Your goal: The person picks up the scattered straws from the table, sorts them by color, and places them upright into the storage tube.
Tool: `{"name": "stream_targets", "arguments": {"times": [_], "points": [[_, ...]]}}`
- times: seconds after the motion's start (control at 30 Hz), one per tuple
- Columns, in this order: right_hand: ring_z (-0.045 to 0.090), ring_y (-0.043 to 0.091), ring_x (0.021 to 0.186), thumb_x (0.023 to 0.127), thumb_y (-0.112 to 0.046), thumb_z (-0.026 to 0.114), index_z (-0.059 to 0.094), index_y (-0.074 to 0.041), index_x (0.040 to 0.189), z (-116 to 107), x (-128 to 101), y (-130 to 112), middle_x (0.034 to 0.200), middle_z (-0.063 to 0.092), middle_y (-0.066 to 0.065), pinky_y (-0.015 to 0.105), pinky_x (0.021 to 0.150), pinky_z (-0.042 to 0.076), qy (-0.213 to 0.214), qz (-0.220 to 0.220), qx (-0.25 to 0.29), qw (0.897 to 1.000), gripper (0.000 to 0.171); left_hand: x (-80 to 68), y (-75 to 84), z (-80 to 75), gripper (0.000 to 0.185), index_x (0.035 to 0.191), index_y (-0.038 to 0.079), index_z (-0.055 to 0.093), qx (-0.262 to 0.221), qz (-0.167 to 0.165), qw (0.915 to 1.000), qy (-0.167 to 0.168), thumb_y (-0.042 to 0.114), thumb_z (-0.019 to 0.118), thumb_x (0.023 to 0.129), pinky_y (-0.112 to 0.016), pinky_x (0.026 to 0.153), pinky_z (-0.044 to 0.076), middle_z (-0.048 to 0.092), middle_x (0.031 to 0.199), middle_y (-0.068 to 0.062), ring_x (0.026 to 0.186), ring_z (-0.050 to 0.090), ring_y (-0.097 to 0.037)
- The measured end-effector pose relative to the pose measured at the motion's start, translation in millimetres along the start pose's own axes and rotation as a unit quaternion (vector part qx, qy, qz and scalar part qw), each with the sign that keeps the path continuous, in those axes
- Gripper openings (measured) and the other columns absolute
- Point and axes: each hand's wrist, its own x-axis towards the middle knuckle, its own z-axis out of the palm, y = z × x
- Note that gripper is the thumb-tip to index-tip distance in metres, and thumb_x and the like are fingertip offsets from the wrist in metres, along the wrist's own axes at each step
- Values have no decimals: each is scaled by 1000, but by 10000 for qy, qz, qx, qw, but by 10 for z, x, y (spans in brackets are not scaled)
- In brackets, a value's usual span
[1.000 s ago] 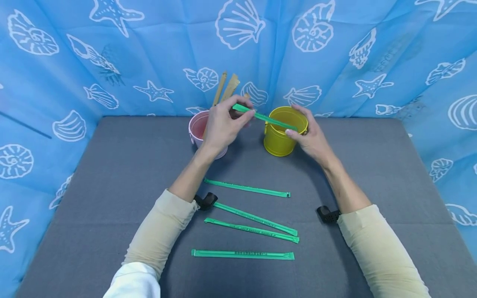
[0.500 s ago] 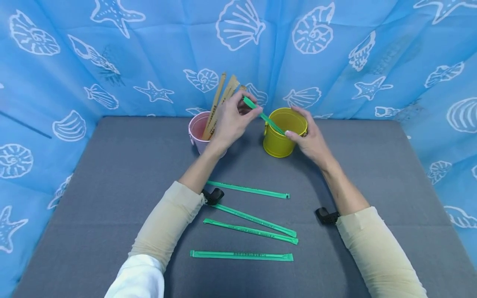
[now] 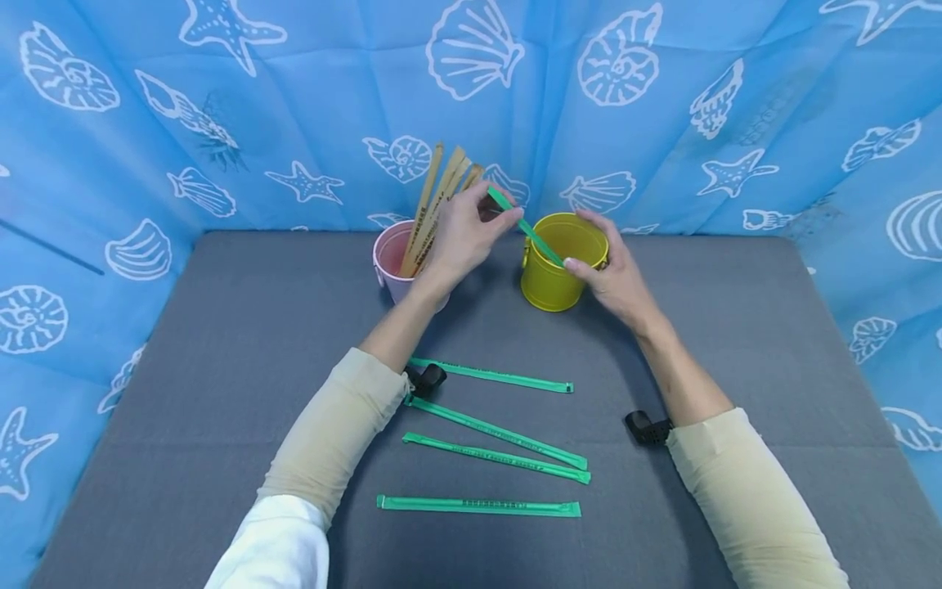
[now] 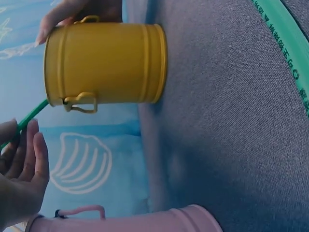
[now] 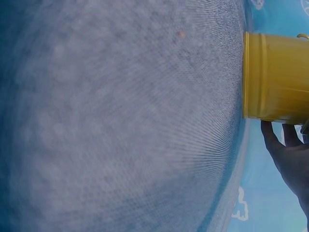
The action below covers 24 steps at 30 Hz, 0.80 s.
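The left hand [image 3: 459,233] pinches the upper end of a green wrapper [image 3: 524,227] between thumb and fingertips, fingers curled round it. The right hand [image 3: 614,274] grips the lower end with thumb and forefinger at the near rim of the yellow bucket [image 3: 555,274]. Held at both ends, the wrapper slants down from left to right, with its lower end at the bucket's mouth (apparently so it can be guided in). The bucket's inside cannot be seen well enough to tell what it holds. Just to its left stands a pink bucket [image 3: 390,262] holding several wooden sticks [image 3: 434,204], which lean back toward the blue curtain [image 3: 662,106]. Four more green wrappers [image 3: 489,442] lie flat on the grey table [image 3: 184,393], near the forearms.
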Motion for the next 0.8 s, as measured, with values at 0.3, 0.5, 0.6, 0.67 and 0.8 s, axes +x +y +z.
{"name": "stream_targets", "arguments": {"times": [0.3, 0.5, 0.6, 0.67, 0.8], "points": [[43, 33, 131, 94, -18, 69, 30, -10, 154, 0, 0, -19, 153, 36, 14, 50, 108, 33, -30, -66, -141, 9999, 72, 13, 35, 23, 28, 116, 6, 65, 292, -410, 9986, -178, 25, 69, 95, -24, 73, 54, 71, 100, -5, 87, 69, -14], [41, 33, 133, 93, -18, 69, 30, -10, 154, -4, -8, -30, 154, 35, 14, 51, 109, 32, -21, -10, -194, 9998, 73, -56, 69, -87, 40, 131, 9, 56, 87, -436, 9985, -321, 26, 67, 96, -28, 79, 54, 66, 113, -5, 99, 67, -17], [41, 33, 133, 93, -17, 68, 29, -9, 154, -4, -6, -33, 155, 34, 14, 52, 109, 32, -14, 13, -204, 9998, 73, -114, 92, -131, 36, 129, 7, 57, -105, -458, 9978, -462, 21, 66, 97, -28, 78, 55, 67, 114, -7, 94, 69, -20], [41, 33, 132, 93, -17, 68, 29, -9, 154, -2, -7, -37, 155, 33, 14, 51, 109, 32, -12, 46, -227, 9997, 73, -158, 108, -150, 32, 127, 6, 58, -292, -543, 9963, -595, 16, 65, 97, -28, 77, 55, 68, 113, -8, 90, 70, -20], [42, 30, 131, 94, -16, 67, 29, -10, 154, 3, -3, -41, 155, 34, 14, 48, 108, 34, -2, 98, -242, 9997, 72, -258, 138, -202, 31, 126, 3, 59, -481, -636, 9940, -749, 12, 64, 97, -29, 78, 56, 68, 110, -8, 87, 71, -19]]}}
